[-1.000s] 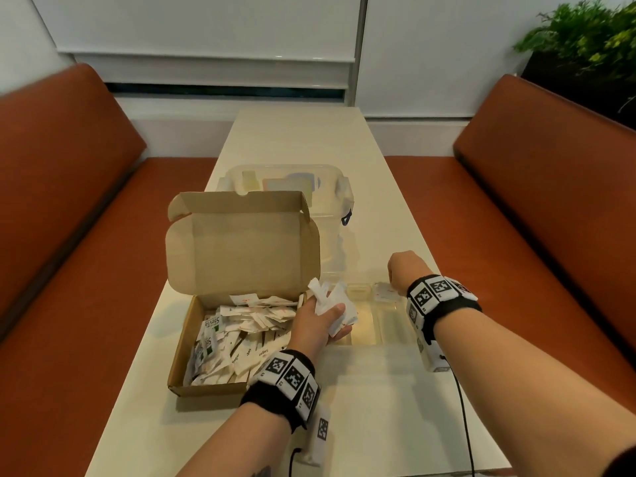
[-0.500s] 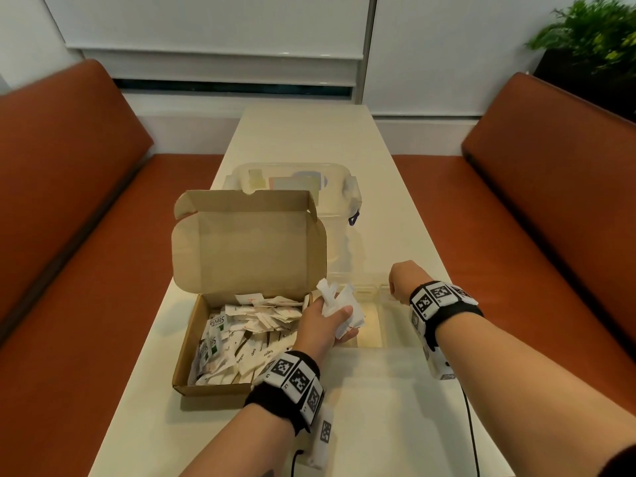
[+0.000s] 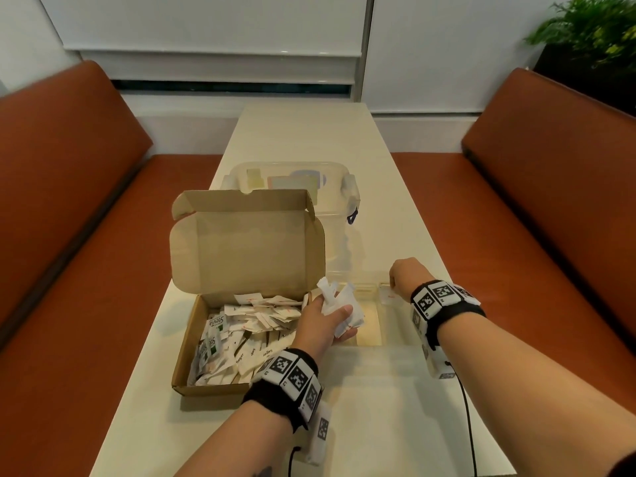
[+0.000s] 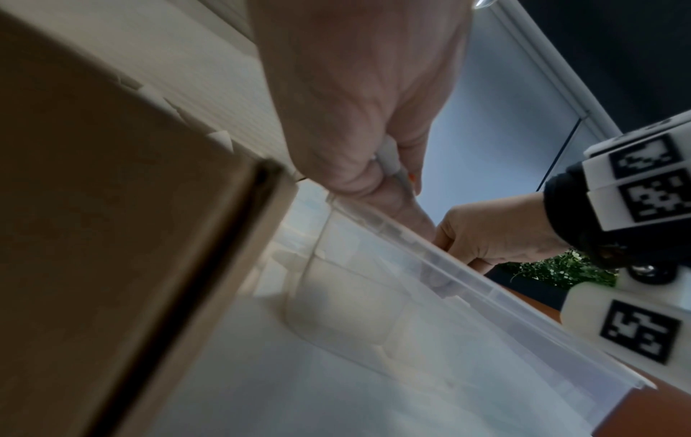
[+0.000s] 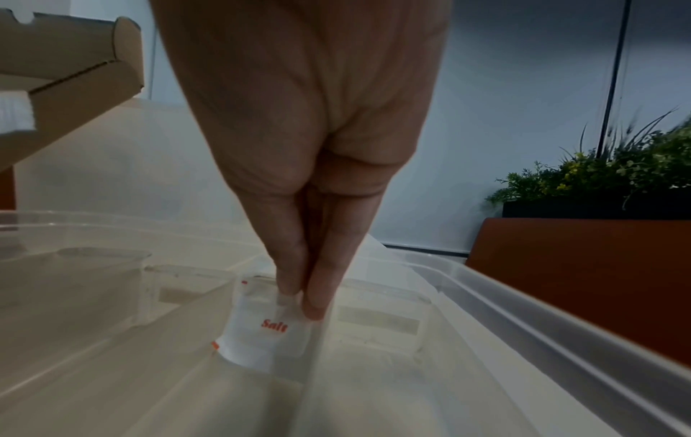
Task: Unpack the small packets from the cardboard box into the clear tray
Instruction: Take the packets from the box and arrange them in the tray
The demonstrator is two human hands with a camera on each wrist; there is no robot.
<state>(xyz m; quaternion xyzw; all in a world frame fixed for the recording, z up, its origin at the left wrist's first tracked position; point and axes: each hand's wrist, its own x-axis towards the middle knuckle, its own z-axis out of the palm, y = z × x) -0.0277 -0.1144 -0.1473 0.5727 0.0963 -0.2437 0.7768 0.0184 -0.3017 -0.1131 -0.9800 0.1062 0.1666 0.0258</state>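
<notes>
Nearest me, my left hand clutched a bunch of packets at the near-left edge of the clear tray, just right of the cardboard box, where many more lay loose. Further right, my right hand pinched one salt packet between thumb and fingertips, low inside a tray compartment. Judging by that, I needed to seat it upright against the divider before letting go, then feed from the bunch singly. Beyond stood a lidded plastic tub on the pale table, orange benches either side, and a plant far right.
</notes>
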